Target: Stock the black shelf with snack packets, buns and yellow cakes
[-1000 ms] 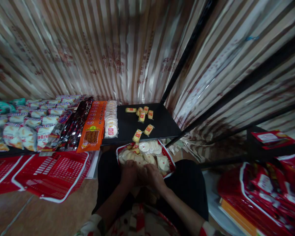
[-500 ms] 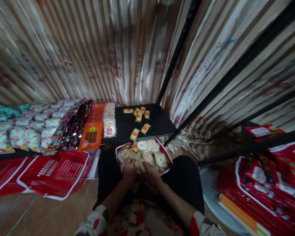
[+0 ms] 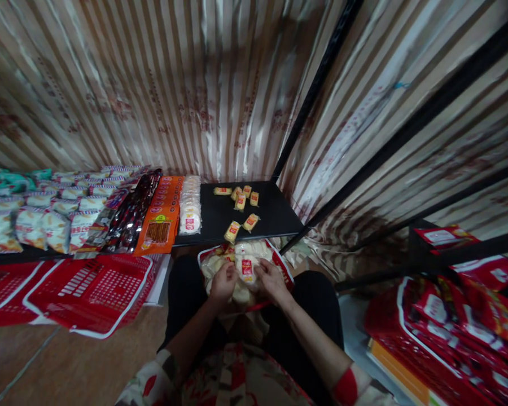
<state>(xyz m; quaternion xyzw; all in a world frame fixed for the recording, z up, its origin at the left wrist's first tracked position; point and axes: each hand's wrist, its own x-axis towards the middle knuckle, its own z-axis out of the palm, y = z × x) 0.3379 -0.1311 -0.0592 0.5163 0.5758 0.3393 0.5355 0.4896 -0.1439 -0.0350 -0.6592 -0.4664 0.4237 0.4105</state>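
From far left on a black shelf (image 3: 275, 217), seen through the head camera, I find teal packets (image 3: 8, 183), then rows of white packets (image 3: 42, 225), dark glossy packets (image 3: 135, 208), an orange packet (image 3: 160, 225) and a tight row of round white packets (image 3: 190, 206). Below them, a red basket (image 3: 97, 287) hangs at floor level in front of the shelf.

Right of that row, seven small yellow packs (image 3: 240, 201) lie scattered at odd angles; I judge this stretch not yet in order, while the rows to its left look settled.

In front, a second basket, red with a white rim (image 3: 285, 269), sits between the knees, heaped with wrapped pieces, so much seems left in it. Above the heap is a white packet with a red label (image 3: 247, 268). The left hand (image 3: 223, 282) has its fingertips closed together, seemingly pinching the packet's left edge; the right hand (image 3: 273, 280) grips its right side. The packet is not on the shelf.

Far right, red packets (image 3: 449, 321) fill another basket.
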